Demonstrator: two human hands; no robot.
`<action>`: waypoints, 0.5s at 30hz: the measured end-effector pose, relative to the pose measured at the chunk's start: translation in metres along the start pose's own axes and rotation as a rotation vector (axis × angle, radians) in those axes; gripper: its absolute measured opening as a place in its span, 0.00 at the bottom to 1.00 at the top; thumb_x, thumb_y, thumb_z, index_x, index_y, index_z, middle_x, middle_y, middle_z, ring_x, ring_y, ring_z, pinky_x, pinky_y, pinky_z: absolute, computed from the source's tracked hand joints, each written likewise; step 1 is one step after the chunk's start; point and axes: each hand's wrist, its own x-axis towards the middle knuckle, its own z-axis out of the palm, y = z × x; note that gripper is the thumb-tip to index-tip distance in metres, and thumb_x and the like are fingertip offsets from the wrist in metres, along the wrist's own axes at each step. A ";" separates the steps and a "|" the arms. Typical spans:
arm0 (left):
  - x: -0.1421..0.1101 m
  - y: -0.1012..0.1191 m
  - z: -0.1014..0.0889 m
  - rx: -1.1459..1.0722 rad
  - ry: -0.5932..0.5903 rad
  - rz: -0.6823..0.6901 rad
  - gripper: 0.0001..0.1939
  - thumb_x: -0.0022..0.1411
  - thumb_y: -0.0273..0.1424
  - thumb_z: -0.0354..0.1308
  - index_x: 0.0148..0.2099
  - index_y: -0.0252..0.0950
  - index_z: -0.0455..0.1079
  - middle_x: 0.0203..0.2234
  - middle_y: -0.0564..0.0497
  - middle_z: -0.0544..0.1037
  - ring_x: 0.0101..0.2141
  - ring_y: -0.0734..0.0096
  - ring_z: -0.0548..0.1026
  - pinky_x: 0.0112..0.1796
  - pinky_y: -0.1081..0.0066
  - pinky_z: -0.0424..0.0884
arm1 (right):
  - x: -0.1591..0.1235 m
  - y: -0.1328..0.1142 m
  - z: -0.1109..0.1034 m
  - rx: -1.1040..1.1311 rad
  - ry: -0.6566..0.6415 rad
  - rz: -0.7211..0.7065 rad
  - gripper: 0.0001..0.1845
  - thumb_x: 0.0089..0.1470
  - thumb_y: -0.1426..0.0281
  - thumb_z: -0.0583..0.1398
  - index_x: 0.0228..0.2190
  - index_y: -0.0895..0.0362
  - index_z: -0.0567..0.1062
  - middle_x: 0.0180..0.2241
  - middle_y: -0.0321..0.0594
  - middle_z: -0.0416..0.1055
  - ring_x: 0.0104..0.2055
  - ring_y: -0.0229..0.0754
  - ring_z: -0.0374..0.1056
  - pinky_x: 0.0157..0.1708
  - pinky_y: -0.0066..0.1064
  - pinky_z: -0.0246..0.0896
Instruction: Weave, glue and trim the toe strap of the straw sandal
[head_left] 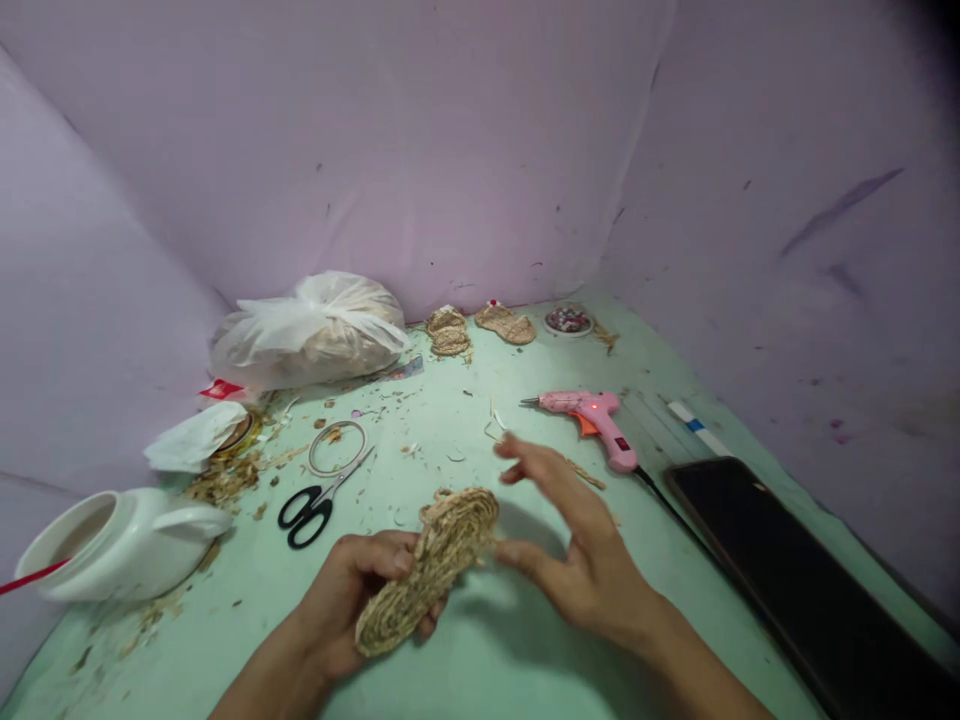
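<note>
A small woven straw slipper sole, made of coiled braid, is tilted above the table near its front. My left hand grips it along its lower left side, thumb on top and fingers beneath. To its right, my right hand is open, fingers spread and curved, with the thumb tip close to the sole's edge; whether it touches cannot be made out. A pink glue gun with an orange trigger and a lit red light lies beyond my right hand. Black-handled scissors rest to the left of the sole.
At the back are a tied plastic bag, two small straw slippers and a dish of beads. A tape roll lies by the scissors. A white jug stands left; a dark flat device lies right. Straw scraps litter the table.
</note>
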 end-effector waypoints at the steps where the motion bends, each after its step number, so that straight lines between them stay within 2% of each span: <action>1: -0.001 0.002 -0.002 -0.006 0.001 0.016 0.15 0.36 0.26 0.54 0.28 0.23 0.74 0.20 0.39 0.76 0.21 0.65 0.72 0.22 0.71 0.66 | 0.003 0.004 -0.006 -0.083 0.058 0.057 0.32 0.51 0.67 0.58 0.56 0.53 0.56 0.51 0.48 0.62 0.45 0.47 0.65 0.45 0.43 0.61; 3: -0.002 0.006 -0.007 -0.021 -0.001 0.041 0.14 0.39 0.26 0.54 0.29 0.23 0.74 0.20 0.39 0.76 0.21 0.65 0.72 0.22 0.72 0.67 | 0.012 0.015 -0.020 -0.380 0.245 0.251 0.25 0.52 0.66 0.56 0.52 0.59 0.62 0.48 0.53 0.65 0.44 0.51 0.65 0.44 0.47 0.60; 4: -0.002 0.007 -0.009 -0.031 -0.003 0.050 0.13 0.39 0.26 0.54 0.29 0.23 0.74 0.20 0.39 0.76 0.21 0.65 0.73 0.22 0.72 0.67 | 0.016 0.021 -0.026 -0.566 0.250 0.369 0.23 0.51 0.66 0.56 0.48 0.62 0.65 0.45 0.57 0.66 0.44 0.56 0.65 0.43 0.49 0.60; 6: -0.003 0.009 -0.011 -0.053 0.001 0.061 0.13 0.40 0.26 0.54 0.30 0.23 0.74 0.21 0.39 0.76 0.22 0.65 0.73 0.22 0.71 0.68 | 0.024 0.031 -0.038 -0.862 0.083 0.622 0.22 0.49 0.66 0.57 0.43 0.67 0.69 0.41 0.63 0.67 0.42 0.63 0.66 0.37 0.50 0.61; 7: -0.004 0.010 -0.012 -0.061 0.006 0.067 0.13 0.40 0.26 0.54 0.30 0.23 0.74 0.21 0.39 0.76 0.22 0.65 0.73 0.22 0.71 0.68 | 0.027 0.034 -0.043 -0.956 0.009 0.685 0.19 0.49 0.66 0.56 0.40 0.67 0.70 0.38 0.63 0.68 0.41 0.64 0.66 0.35 0.49 0.61; 10: -0.004 0.012 -0.013 -0.051 0.039 0.092 0.13 0.40 0.26 0.54 0.29 0.23 0.74 0.21 0.39 0.75 0.22 0.65 0.72 0.22 0.71 0.68 | 0.033 0.040 -0.051 -1.050 -0.094 0.802 0.17 0.49 0.66 0.54 0.38 0.65 0.71 0.34 0.61 0.71 0.37 0.62 0.69 0.30 0.43 0.61; 15: -0.005 0.014 -0.010 0.000 0.114 0.113 0.12 0.37 0.26 0.55 0.27 0.24 0.73 0.19 0.41 0.74 0.20 0.67 0.71 0.21 0.72 0.67 | 0.035 0.037 -0.051 -0.953 -0.130 1.007 0.23 0.46 0.68 0.54 0.43 0.68 0.66 0.28 0.58 0.73 0.31 0.59 0.71 0.22 0.38 0.57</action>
